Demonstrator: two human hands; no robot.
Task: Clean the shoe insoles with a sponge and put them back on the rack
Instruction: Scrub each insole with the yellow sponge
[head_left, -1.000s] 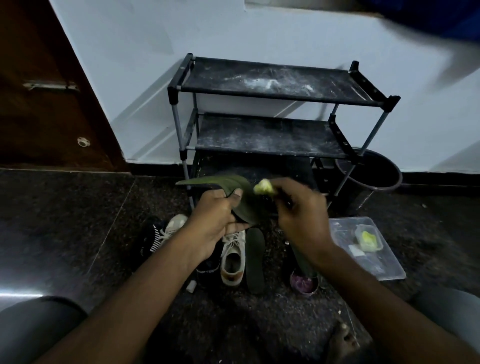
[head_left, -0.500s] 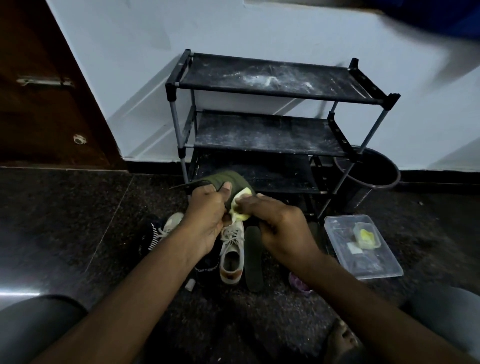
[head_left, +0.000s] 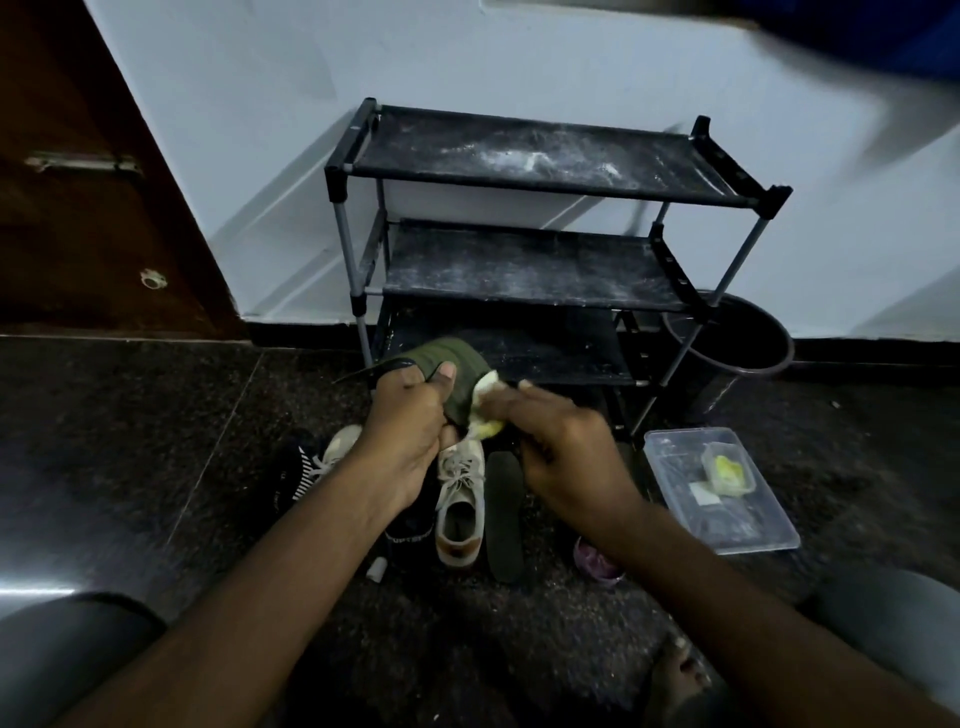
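Note:
My left hand grips a dark green insole, bent over, with the thumb across its face. Against that insole my right hand holds a yellow sponge, mostly hidden under the fingers. A second dark insole lies flat on the floor below my hands, beside a white sneaker. The black three-shelf rack stands against the wall just behind, its dusty shelves bare.
A striped dark shoe lies left of the sneaker. A clear plastic lid with a small tub of yellow stuff sits at right. A dark bucket stands beside the rack. A small purple cup is near my right forearm. A brown door is at left.
My right hand has brought the sponge down the insole toward my left hand. The insole has bent over more and sits lower in front of the rack.

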